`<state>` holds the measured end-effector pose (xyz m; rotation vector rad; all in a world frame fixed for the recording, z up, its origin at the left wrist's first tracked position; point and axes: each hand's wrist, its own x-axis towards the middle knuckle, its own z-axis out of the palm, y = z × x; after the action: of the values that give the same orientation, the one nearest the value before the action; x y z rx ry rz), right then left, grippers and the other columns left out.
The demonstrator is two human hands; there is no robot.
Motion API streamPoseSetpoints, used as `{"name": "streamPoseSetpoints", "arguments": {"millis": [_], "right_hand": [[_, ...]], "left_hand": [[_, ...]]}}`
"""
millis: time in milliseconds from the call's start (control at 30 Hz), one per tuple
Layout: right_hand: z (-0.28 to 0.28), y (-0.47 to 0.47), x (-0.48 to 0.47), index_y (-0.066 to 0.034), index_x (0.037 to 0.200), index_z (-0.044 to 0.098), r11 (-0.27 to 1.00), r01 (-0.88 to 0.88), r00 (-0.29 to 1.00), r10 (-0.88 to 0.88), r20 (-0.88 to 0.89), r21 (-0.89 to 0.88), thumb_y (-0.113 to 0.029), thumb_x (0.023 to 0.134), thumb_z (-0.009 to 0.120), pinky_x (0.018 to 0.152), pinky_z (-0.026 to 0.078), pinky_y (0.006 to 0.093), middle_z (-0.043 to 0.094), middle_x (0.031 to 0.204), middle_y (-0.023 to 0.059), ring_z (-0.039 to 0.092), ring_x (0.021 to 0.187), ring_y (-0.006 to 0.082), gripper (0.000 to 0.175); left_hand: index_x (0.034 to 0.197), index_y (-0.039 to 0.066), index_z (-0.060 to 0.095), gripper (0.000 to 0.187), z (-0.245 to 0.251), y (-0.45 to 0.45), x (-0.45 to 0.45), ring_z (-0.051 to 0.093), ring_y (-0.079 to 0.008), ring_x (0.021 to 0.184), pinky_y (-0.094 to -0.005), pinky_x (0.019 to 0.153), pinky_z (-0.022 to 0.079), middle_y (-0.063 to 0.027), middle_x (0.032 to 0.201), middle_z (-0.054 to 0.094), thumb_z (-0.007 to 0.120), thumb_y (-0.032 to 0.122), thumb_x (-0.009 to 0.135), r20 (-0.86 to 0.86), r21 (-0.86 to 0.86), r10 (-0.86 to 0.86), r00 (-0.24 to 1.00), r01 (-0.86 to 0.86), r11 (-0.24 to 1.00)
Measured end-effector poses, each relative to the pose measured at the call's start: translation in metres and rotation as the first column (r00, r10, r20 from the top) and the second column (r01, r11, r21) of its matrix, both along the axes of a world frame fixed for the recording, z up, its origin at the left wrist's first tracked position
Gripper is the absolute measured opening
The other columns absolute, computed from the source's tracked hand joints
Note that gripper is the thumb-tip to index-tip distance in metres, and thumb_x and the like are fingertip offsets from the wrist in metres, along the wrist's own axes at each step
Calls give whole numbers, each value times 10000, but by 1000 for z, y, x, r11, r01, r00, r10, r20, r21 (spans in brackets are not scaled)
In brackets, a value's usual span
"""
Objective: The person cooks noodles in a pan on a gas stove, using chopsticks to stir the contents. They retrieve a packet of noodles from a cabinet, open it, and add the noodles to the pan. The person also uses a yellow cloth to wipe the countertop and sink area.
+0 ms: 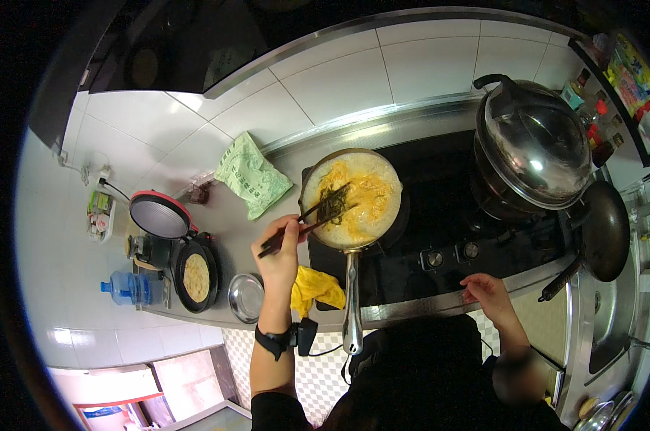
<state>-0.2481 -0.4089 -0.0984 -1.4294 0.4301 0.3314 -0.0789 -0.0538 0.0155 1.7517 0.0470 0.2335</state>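
Observation:
My left hand grips a pair of dark chopsticks, their tips among dark green strands in a frying pan. The pan holds a frothy pale liquid with yellow egg-like pieces, and its metal handle points towards me. My right hand is at the front edge of the black hob, fingers loosely bent, with nothing seen in it. A yellow cloth lies left of the pan handle.
A large lidded pot stands at the right of the hob, beside a dark wok. On the left are a green bag, a metal bowl, and an open electric griddle near a dark pan with a flatbread. A sink lies far right.

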Motion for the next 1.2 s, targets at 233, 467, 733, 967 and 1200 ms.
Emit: {"name": "streamPoseSetpoints", "arguments": {"millis": [233, 467, 733, 967, 1200], "right_hand": [[-1, 3, 9, -8, 1033, 660, 995, -19, 997, 27, 74, -97, -112, 978, 547, 657, 498, 260, 656, 790, 43, 615, 725, 106, 164], [2, 13, 12, 0, 1014, 660, 985, -65, 993, 80, 88, -160, -58, 945, 555, 684, 495, 239, 648, 796, 46, 596, 736, 94, 138], [-11, 13, 10, -39, 1048, 661, 954, -175, 978, 197, 68, -243, -169, 984, 558, 668, 518, 272, 670, 809, 49, 639, 747, 119, 178], [-14, 9, 10, -39, 1044, 660, 954, -182, 976, 205, 74, -239, -179, 985, 562, 651, 514, 270, 673, 808, 48, 635, 721, 109, 181], [-12, 9, 11, -32, 1033, 659, 953, -180, 978, 200, 61, -244, -173, 977, 570, 654, 508, 270, 675, 807, 52, 629, 720, 111, 175]], "left_hand": [[928, -34, 668, 120, -19, -30, -25, 664, -203, 681, -269, 603, 553, -118, 875, 657, 716, 41, 846, 337, 562, -404, 850, 163, 811], [851, 6, 645, 182, -41, -17, -20, 672, -227, 700, -315, 587, 561, -90, 842, 645, 784, 49, 742, 436, 806, -656, 616, 57, 589], [884, -85, 555, 395, -53, -20, -4, 693, -262, 715, -311, 636, 592, -145, 834, 623, 526, 287, 1012, 119, -255, 294, 948, -257, 932], [950, -74, 517, 411, -75, 4, 7, 696, -322, 727, -270, 605, 612, -176, 793, 631, 530, 333, 1003, -354, -657, 341, 871, -491, 573], [984, -87, 541, 436, -42, 12, 9, 701, -316, 801, -267, 691, 617, -168, 834, 640, 544, 349, 994, -334, -735, 274, 902, -431, 523]]}}
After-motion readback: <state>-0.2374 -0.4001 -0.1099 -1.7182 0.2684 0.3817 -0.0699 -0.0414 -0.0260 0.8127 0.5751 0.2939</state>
